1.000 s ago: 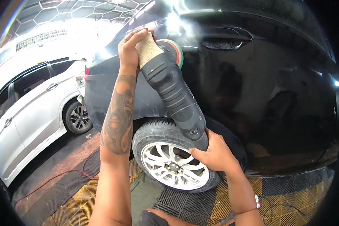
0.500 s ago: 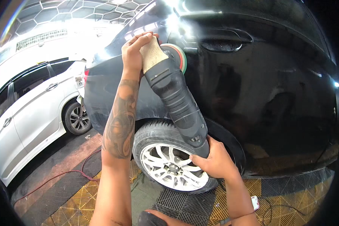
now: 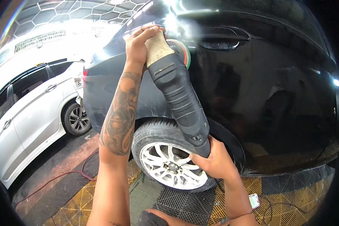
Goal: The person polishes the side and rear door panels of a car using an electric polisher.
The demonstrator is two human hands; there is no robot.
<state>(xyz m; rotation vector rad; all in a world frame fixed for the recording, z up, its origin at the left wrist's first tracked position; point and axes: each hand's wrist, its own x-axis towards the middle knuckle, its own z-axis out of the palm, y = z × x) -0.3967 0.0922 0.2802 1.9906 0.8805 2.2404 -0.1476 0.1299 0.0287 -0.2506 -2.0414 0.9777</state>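
Note:
A black car polisher (image 3: 184, 100) slants across the middle of the head view, its head wrapped in pale textured tape. My left hand (image 3: 139, 42) is closed round the taped head at the upper end. My right hand (image 3: 215, 160) grips the rear end of the body, thumb lying across it. At the far side of the head, the round green and orange pad (image 3: 185, 54) rests against the black car (image 3: 248, 98), near the door handle (image 3: 222, 39). The pad's face is hidden.
Below the polisher is the car's rear wheel (image 3: 173, 165) with a white rim. A white car (image 3: 34, 98) stands at the left. A red hose (image 3: 73, 172) crosses the floor. Black and yellow grid tiles (image 3: 184, 207) cover the ground, with a cable (image 3: 286, 205) at the lower right.
The polisher head and pad have shifted slightly to the right, and my left hand has gone with them and a little upward. My right hand stays nearly in place.

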